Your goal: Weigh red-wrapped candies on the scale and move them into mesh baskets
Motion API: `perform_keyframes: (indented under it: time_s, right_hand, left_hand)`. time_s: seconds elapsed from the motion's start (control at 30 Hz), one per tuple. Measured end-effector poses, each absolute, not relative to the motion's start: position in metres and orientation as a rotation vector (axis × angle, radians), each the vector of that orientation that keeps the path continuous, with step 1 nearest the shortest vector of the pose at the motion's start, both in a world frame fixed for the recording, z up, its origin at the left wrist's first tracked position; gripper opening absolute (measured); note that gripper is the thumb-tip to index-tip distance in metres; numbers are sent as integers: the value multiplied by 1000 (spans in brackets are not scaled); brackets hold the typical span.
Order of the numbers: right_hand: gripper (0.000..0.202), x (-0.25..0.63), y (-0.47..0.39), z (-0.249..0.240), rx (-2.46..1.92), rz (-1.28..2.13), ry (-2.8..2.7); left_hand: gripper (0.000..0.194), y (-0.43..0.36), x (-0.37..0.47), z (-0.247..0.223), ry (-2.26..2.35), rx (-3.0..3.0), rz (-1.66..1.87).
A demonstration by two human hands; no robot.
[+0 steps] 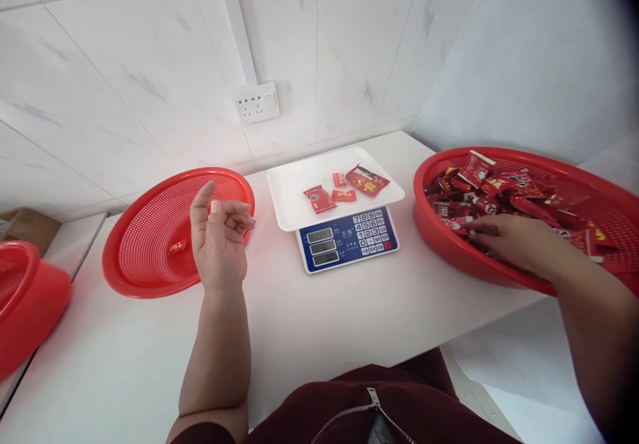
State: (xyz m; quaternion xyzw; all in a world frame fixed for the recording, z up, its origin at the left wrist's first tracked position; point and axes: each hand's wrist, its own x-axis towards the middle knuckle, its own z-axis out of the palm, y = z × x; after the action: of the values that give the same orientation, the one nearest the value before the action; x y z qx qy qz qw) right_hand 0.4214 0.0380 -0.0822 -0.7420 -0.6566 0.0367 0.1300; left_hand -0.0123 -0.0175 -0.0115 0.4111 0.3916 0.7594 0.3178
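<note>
My left hand is raised at the near right rim of a red mesh basket. Its fingers are partly bent and apart, with nothing in them. One small red packet lies inside that basket. My right hand reaches into a larger red basket full of red snack packets. Its fingers curl down among packets at the near left side; the tips are partly hidden, so a grip cannot be made out. Between the baskets stands a digital scale with several red packets on its white tray.
Another red basket stands at the far left, with a cardboard box behind it. A wall socket sits above the white table. The table's near edge runs in front of my body.
</note>
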Motion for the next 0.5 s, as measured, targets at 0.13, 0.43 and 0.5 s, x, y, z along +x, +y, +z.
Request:
perform_keyframes:
  time_s: [0.13, 0.43, 0.5]
  right_hand:
    - [17, 407, 32, -62, -2332, 248, -1868]
    - [15, 405, 22, -46, -2192, 70, -1492]
    - [16, 405, 18, -43, -2120, 149, -1398]
  left_hand:
    - [26, -18, -12, -11, 997, 1072, 1976]
    - [20, -15, -11, -10, 1011, 1087, 1974]
    - [19, -14, -11, -9, 1028, 1082, 1990]
